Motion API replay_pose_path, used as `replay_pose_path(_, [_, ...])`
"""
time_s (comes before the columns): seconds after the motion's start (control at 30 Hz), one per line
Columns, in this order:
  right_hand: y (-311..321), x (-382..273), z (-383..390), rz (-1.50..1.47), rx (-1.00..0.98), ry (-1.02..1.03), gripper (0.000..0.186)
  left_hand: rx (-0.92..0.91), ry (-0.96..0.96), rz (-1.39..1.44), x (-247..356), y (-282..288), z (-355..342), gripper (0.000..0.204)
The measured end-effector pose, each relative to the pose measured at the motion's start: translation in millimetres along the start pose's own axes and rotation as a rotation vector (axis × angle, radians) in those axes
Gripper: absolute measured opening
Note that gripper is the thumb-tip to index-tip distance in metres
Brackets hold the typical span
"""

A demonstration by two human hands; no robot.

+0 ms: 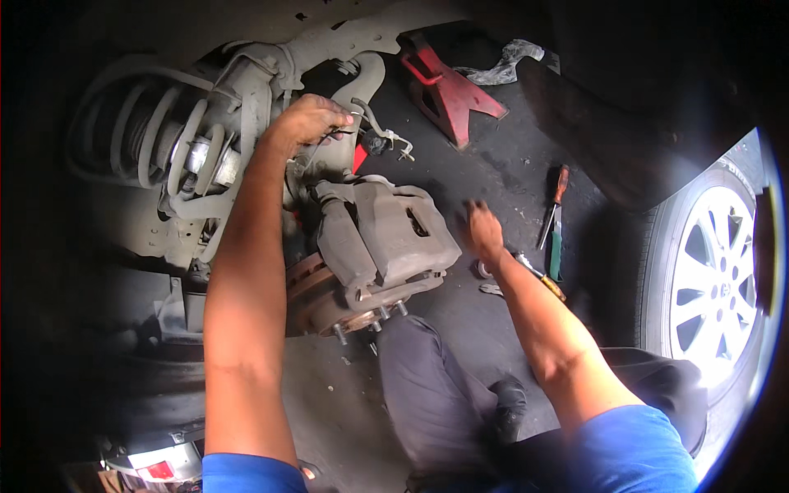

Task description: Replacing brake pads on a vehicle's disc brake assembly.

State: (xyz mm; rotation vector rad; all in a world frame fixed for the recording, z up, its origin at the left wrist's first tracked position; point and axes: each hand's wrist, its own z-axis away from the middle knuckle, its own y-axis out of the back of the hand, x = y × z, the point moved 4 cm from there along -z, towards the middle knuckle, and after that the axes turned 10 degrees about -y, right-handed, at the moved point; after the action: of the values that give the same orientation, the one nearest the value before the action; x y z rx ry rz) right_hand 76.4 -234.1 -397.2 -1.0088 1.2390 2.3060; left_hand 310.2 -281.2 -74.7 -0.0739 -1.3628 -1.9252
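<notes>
My left hand (306, 122) reaches up behind the grey brake caliper (386, 234), fingers curled on a thin metal line or bracket near the strut. The caliper sits over a rusty brake disc (306, 283) with wheel studs (382, 316) sticking out. My right hand (483, 230) hovers low over the dark floor to the right of the caliper, blurred, fingers loosely bent, holding nothing I can see, just above small metal parts (486, 271).
A coil spring and strut (164, 148) fill the left. A red jack stand (448, 86) stands behind, with a rag (505, 66) beyond it. Screwdrivers (555, 218) lie on the floor at right. A wheel with a silver rim (715, 283) is at far right. My bent leg (427, 386) lies below the hub.
</notes>
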Motion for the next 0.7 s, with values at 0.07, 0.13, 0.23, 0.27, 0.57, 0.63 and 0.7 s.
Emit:
replay_pose_path(0.07, [36.4,-55.2,-23.9,-0.35,0.163,0.128,0.057,0.005,-0.006,-0.006,0.8,0.2,0.4,0.035])
replay_pose_path(0.13, [65.4,-115.4,-43.8,-0.496,0.235,0.178,0.057,0.007,-0.01,-0.013,0.5,0.5,0.5,0.034])
replay_pose_path(0.23, [97.9,-180.9,-56.2,-0.711,-0.03,0.366,0.053,-0.053,-0.041,-0.021,0.6,-0.7,0.3,0.031])
replay_pose_path(0.27, [100.2,-195.8,-56.5,-0.779,-0.261,0.387,0.051,-0.06,-0.049,-0.002,0.6,-0.7,0.2,0.029])
replay_pose_path(0.57, [114.8,-208.2,-52.1,-0.9,-0.257,0.346,0.038,-0.076,-0.294,-0.097,-0.3,-0.5,-8.2,0.025])
replay_pose_path(0.63, [115.2,-207.8,-53.2,-0.902,-0.226,0.319,0.038,-0.082,-0.348,-0.102,0.6,-1.0,-8.2,0.025])
replay_pose_path(0.7, [114.6,-211.4,-53.4,-0.925,-0.212,0.316,0.037,-0.06,-0.291,-0.231,1.3,-1.1,-8.8,0.026])
